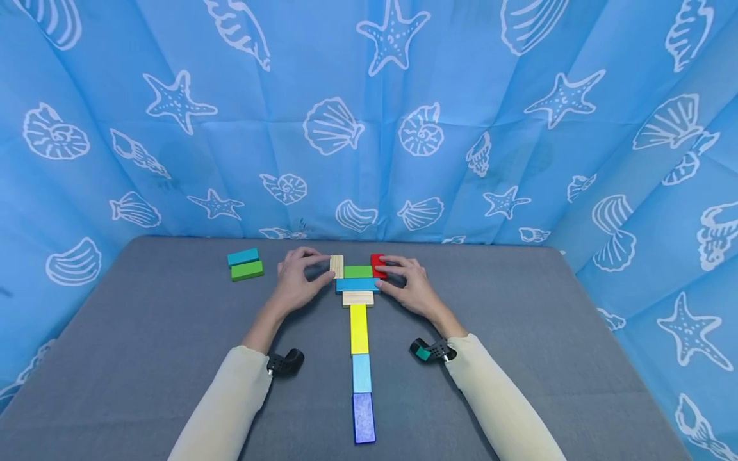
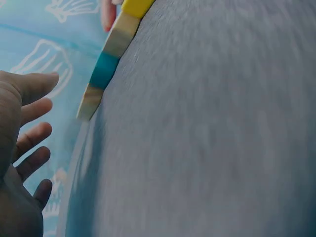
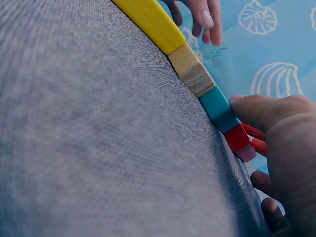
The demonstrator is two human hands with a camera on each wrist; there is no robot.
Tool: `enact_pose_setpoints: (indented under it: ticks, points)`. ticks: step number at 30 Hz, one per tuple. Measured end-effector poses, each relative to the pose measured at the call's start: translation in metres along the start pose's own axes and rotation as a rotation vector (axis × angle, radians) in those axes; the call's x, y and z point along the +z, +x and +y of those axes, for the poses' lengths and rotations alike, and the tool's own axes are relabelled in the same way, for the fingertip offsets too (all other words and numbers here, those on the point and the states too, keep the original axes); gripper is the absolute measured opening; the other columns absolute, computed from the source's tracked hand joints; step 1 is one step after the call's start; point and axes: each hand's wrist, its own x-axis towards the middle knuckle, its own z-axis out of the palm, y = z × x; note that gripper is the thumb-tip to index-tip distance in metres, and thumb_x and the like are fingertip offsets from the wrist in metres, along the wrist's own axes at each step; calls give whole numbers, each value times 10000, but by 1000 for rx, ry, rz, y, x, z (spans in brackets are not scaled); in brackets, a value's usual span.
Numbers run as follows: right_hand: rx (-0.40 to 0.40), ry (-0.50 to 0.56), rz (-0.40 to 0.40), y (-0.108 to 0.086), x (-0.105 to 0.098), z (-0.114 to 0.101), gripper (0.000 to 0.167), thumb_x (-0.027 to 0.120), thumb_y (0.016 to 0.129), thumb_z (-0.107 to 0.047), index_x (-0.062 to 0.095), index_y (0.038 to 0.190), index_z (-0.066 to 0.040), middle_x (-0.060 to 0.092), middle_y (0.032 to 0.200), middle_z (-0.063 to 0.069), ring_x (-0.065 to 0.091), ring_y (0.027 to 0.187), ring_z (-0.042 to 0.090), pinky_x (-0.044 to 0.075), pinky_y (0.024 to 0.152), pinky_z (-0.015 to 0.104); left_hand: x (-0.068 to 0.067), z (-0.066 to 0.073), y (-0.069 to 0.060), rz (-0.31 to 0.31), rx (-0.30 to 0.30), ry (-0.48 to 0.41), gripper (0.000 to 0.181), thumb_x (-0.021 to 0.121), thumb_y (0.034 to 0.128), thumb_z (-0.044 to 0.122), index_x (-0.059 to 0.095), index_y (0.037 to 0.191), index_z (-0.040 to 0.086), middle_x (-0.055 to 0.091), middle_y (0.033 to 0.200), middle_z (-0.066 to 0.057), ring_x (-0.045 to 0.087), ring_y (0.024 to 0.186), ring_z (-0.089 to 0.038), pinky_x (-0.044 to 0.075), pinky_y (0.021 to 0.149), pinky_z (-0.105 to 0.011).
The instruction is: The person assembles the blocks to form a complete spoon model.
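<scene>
My left hand point(image 1: 296, 278) is beside the plain wooden block point(image 1: 337, 266) at the left end of the top row. In the left wrist view its fingers are spread and look apart from the blocks. On the other side, my right hand point(image 1: 410, 286) touches the red block point(image 1: 378, 265) with its fingertips, and its thumb point(image 3: 247, 106) lies against the blue block point(image 1: 354, 285). A green block point(image 1: 358, 271) sits between the wooden and red ones. Below the blue block lies another plain wooden block point(image 1: 358, 298), then a yellow block point(image 1: 359, 330).
The line continues toward me with a light blue block point(image 1: 362, 373) and a dark blue block point(image 1: 364, 417). Left of my hand lie a teal block point(image 1: 243, 257) and another green block point(image 1: 246, 271). A blue shell-print curtain point(image 1: 369, 160) stands behind the grey table point(image 1: 490, 307).
</scene>
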Motion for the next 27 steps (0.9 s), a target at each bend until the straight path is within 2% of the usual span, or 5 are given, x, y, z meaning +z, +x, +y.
enact_pose_setpoints:
  ticks: [9,15,19,23,27]
  points:
    - [-5,4,4,-1,0,0,413,766,922,-214,697,1309,-88,557,1452,102,441,1272,335,292,1027,570,-30,-19,-19,96,-56,-12,442,756,926,273,685,1299,46,549,1300,-175,434,1248,-394,241,1024,-653]
    - [-5,-1,1,0,0,-1,418,770,917,-209,696,1310,-86,555,1456,102,443,1270,338,297,1024,565,-46,-34,-28,191,-122,14,459,759,926,273,674,1304,26,534,1305,-209,406,1291,-437,213,1038,-675]
    - [5,-4,-3,0,0,0,415,765,923,-217,695,1314,-95,552,1460,96,443,1272,334,299,1026,562,-54,-44,-37,257,-162,15,472,763,926,269,663,1316,22,518,1340,-228,373,1324,-456,180,1042,-690]
    - [7,0,1,0,1,1,409,760,928,-223,696,1311,-93,552,1460,96,442,1273,333,301,1026,559,-60,-50,-42,313,-170,14,488,775,914,269,661,1318,20,525,1317,-226,401,1268,-448,202,1020,-682]
    - [2,3,0,0,0,2,407,761,929,-226,698,1309,-97,552,1460,94,442,1277,330,301,1028,559,-63,-52,-44,344,-186,14,501,781,905,261,657,1325,18,519,1312,-225,398,1258,-444,204,1014,-678]
